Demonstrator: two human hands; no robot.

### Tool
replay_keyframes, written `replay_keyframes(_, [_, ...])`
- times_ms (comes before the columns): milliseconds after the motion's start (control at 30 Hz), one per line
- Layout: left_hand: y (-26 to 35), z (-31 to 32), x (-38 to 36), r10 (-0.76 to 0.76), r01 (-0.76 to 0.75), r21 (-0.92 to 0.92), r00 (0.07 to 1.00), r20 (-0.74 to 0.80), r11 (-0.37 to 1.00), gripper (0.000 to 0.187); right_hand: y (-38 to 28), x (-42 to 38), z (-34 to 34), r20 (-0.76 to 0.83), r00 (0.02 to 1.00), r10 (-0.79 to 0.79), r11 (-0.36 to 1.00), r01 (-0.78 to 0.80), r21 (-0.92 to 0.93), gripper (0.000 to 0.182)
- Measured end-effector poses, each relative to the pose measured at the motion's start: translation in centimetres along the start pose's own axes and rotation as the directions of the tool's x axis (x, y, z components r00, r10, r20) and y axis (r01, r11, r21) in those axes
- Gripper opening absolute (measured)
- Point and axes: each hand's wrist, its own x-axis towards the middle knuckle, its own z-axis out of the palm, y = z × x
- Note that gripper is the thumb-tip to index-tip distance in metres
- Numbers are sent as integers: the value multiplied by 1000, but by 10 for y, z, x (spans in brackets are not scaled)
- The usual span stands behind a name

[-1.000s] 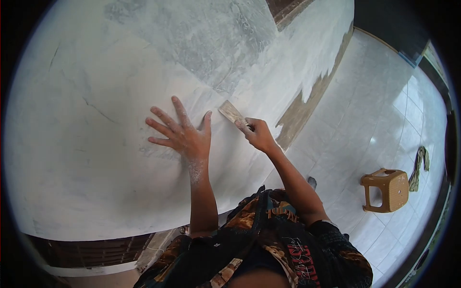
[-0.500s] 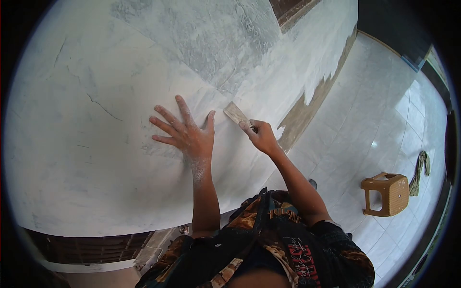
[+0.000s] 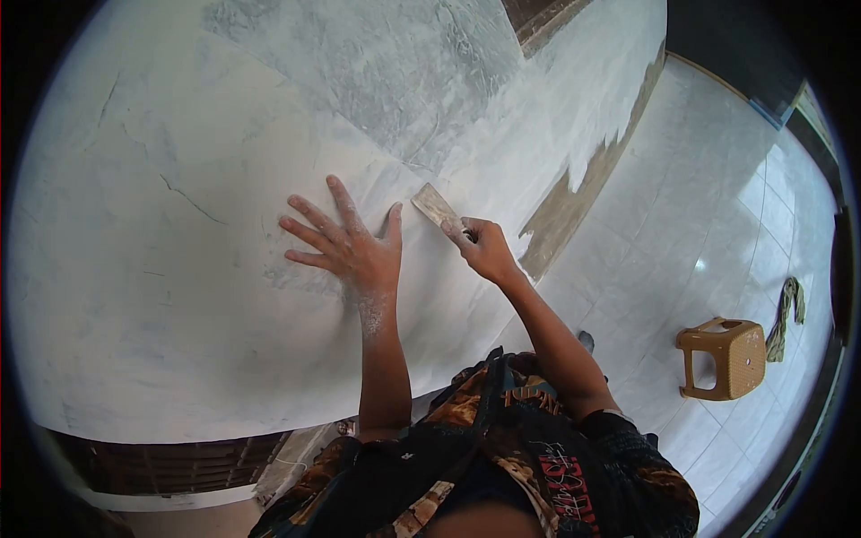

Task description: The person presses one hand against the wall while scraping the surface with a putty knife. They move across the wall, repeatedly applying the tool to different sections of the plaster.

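Observation:
My left hand [image 3: 359, 255] lies flat with fingers spread against the white, plaster-coated wall [image 3: 179, 296]. White dust covers its fingertips and wrist. To its right, my right hand [image 3: 489, 251] grips a putty knife [image 3: 434, 204], whose flat blade points up and left at the wall surface, a short way from my left thumb. Above both hands is a greyer, rougher patch [image 3: 395, 81] of the wall. Thin dark cracks [image 3: 184, 195] run through the white coat to the left of my left hand.
A bare brown strip [image 3: 574, 211] runs along the wall's lower edge beside the tiled floor [image 3: 664, 215]. A tan plastic stool [image 3: 726, 359] stands on the tiles at right, with a crumpled cloth [image 3: 786, 318] close by. A dark brown frame [image 3: 538, 20] sits in the wall at the top.
My right hand and the putty knife have shifted slightly up and left. My left hand keeps its place on the wall.

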Motion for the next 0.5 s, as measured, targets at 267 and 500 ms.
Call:
replay_keyframes(267, [0, 0, 0, -5, 5, -9, 1000, -6, 1000, 108, 1, 2, 4, -23, 997, -76, 995, 74, -67, 48])
replay_keyframes(500, [1, -1, -2, -8, 8, -8, 1000, 17, 1000, 107, 2, 5, 1, -7, 999, -38, 998, 38, -49, 51])
